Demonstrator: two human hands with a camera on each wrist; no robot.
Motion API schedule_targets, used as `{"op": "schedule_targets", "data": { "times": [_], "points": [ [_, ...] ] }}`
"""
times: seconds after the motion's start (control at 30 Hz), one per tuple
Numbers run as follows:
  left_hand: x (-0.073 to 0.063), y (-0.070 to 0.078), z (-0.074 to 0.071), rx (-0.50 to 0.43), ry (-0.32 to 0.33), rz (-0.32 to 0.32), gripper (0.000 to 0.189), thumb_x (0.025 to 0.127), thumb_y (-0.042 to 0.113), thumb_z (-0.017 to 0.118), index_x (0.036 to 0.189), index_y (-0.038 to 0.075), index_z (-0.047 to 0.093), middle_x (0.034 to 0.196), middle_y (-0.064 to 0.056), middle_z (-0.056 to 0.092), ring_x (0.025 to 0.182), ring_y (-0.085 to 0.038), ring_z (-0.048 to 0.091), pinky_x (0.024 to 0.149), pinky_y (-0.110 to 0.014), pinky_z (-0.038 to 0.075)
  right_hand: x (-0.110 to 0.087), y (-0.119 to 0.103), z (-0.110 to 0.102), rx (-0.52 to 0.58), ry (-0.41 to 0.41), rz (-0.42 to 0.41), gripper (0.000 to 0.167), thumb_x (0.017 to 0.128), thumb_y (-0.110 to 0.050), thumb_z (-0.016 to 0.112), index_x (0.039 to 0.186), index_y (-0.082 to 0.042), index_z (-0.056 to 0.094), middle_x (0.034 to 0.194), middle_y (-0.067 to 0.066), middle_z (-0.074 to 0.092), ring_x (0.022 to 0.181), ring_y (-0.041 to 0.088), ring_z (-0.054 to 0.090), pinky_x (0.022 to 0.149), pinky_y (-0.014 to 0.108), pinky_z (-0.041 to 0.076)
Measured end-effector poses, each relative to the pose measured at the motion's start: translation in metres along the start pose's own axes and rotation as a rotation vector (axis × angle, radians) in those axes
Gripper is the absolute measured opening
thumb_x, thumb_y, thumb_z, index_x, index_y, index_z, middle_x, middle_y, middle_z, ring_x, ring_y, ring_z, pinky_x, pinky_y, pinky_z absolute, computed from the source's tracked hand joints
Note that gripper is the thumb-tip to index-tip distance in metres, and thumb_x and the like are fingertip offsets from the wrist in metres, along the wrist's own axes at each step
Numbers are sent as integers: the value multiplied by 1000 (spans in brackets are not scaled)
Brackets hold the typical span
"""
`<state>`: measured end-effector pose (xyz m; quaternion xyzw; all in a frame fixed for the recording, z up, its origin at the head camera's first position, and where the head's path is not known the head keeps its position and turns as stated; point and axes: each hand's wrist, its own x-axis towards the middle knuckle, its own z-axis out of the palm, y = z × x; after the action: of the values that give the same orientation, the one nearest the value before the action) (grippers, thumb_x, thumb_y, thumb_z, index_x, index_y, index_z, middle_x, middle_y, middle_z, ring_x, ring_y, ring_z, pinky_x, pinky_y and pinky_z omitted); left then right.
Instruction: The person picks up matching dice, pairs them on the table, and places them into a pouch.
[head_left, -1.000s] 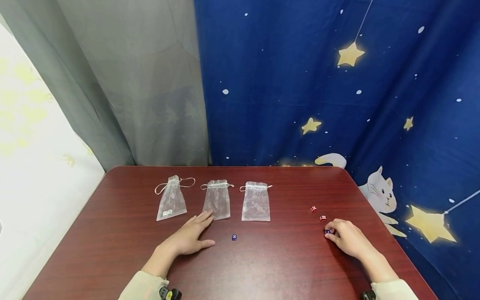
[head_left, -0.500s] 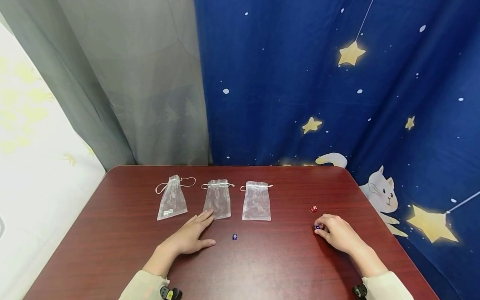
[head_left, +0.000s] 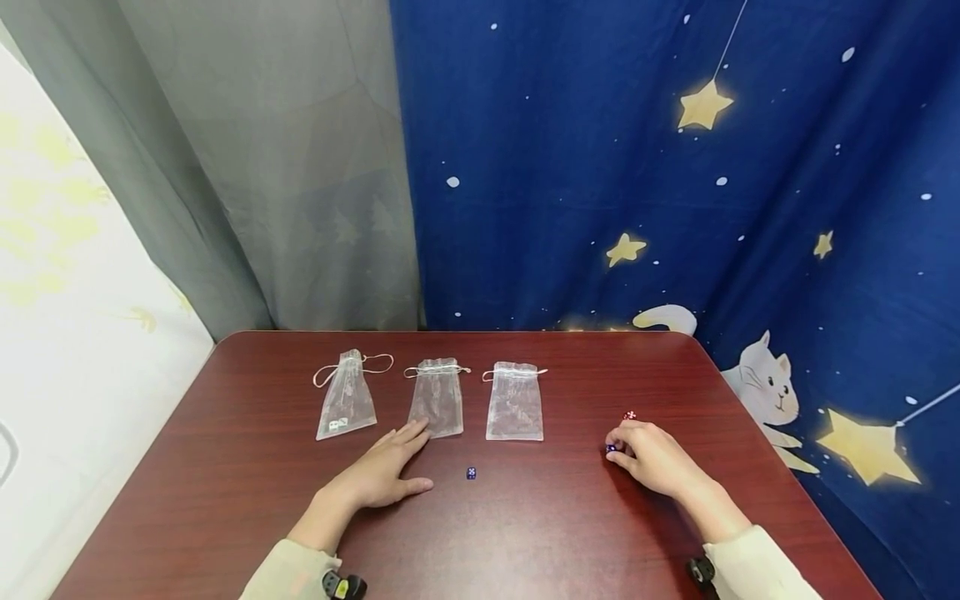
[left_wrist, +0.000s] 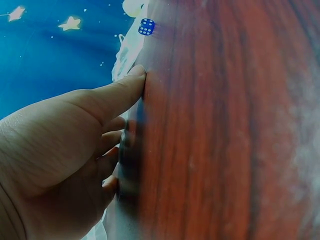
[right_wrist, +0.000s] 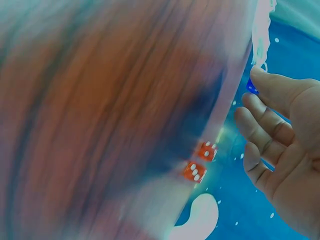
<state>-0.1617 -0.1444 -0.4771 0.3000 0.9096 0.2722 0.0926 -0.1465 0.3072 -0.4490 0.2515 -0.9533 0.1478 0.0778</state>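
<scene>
My right hand (head_left: 654, 457) pinches a blue die (right_wrist: 252, 86) between thumb and fingertips, raised off the table in the right wrist view. Two red dice (right_wrist: 201, 162) lie on the table beyond that hand; in the head view one red die (head_left: 630, 415) shows past the knuckles and the other is hidden. Flat on the table, my left hand (head_left: 378, 475) has its fingers spread, fingertips over the lower left corner of the middle mesh bag (head_left: 438, 400). A second blue die (left_wrist: 146, 27) sits to the right of the left thumb, below the bags.
The left drawstring bag (head_left: 348, 396) has white dice (head_left: 337, 424) inside, near its bottom. To the right lies another flat mesh bag (head_left: 514, 404). All rest on a dark red wooden table (head_left: 525, 533), with a curtain (head_left: 555, 167) hanging behind its far edge.
My right hand, with the blue die pinched in it, has moved left across the table, past the red dice. The left hand stays in place.
</scene>
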Motion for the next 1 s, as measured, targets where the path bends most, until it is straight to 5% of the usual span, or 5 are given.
{"op": "schedule_targets", "data": {
  "times": [0.33, 0.53, 1.0],
  "points": [
    [-1, 1, 1, -3, -2, -4, 75, 93, 36, 74, 148, -6, 45, 161, -21, 32, 149, -40, 26, 120, -58, 19, 17, -16, 6, 0, -50, -7, 12, 84, -15, 83, 91, -16, 74, 82, -14, 58, 74, 0, 55, 76, 37, 53],
    [0, -1, 1, 2, 0, -2, 76, 93, 37, 73, 148, -6, 44, 161, -21, 31, 149, -41, 27, 120, -57, 19, 26, -26, 7, 39, -52, -37, 11, 85, -14, 82, 91, -16, 73, 83, -12, 60, 75, 3, 56, 66, 27, 50],
    [0, 0, 1, 5, -2, -13, 76, 93, 36, 74, 149, -6, 44, 161, -21, 31, 149, -40, 26, 121, -57, 19, 49, -47, 14, 59, -64, -132, 10, 86, -12, 81, 89, -15, 72, 82, -10, 58, 72, 5, 53, 65, 27, 48]
  ]
}}
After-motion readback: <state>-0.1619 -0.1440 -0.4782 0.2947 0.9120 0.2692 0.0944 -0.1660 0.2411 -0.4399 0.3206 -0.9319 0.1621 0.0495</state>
